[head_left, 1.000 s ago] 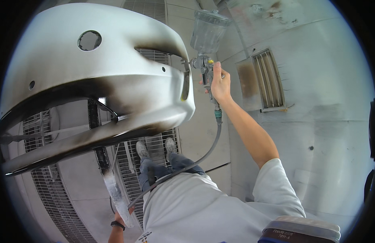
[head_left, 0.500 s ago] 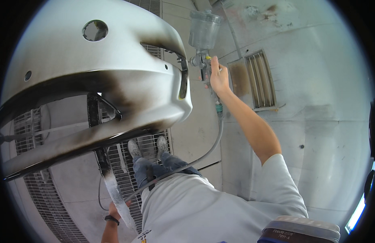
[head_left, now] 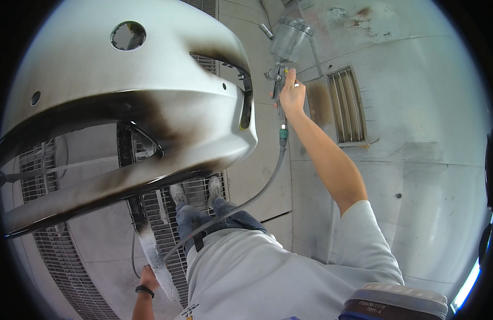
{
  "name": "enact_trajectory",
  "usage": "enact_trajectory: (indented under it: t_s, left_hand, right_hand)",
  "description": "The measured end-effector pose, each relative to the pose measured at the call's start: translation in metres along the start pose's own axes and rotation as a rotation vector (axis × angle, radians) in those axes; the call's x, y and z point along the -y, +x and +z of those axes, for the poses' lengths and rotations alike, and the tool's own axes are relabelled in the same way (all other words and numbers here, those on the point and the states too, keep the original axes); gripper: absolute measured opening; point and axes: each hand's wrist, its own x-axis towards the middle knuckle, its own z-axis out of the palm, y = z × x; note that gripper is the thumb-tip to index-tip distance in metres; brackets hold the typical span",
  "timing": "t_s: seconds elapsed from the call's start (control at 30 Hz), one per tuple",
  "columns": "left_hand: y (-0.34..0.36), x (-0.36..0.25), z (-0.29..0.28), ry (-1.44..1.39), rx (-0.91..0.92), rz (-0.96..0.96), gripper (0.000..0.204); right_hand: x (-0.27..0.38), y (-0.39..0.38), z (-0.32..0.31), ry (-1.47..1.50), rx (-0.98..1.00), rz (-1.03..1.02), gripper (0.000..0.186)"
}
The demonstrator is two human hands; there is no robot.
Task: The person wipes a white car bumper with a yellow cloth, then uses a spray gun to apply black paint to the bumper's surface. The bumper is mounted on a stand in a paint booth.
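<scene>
Spraying the upper-left bumper (head_left: 161, 74) seems underway: right hand (head_left: 292, 97) holds spray gun (head_left: 279, 79), top centre; left hand (head_left: 149, 278), lower left, grip unclear. Next pass likely needs steady spacing.

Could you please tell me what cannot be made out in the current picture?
Head view, all:
Left hand: fingertips hidden, apparently behind the pale bar; grip unclear.
Right hand: fingers mostly hidden by itself and the spray gun.
Bumper: cut off by top edge.
Cup: too hazy to tell fill level.
</scene>
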Motion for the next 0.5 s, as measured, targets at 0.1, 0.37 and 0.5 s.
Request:
enact_trajectory:
  t_s: [0.1,0.37,0.5]
  left_hand:
    - [0.0,0.009,0.002,0.019,-0.008,-0.096,0.04]
    - [-0.003,0.065,0.023,0.102,-0.067,0.069,0.038]
    - [-0.004,0.085,0.038,-0.188,-0.081,0.101,0.037]
  right_hand:
    - [0.004,0.004,0.004,0.036,0.016,0.046,0.072]
    - [0.004,-0.017,-0.006,0.074,0.114,0.117,0.071]
    - [0.001,-0.028,-0.015,0.158,0.16,0.121,0.07]
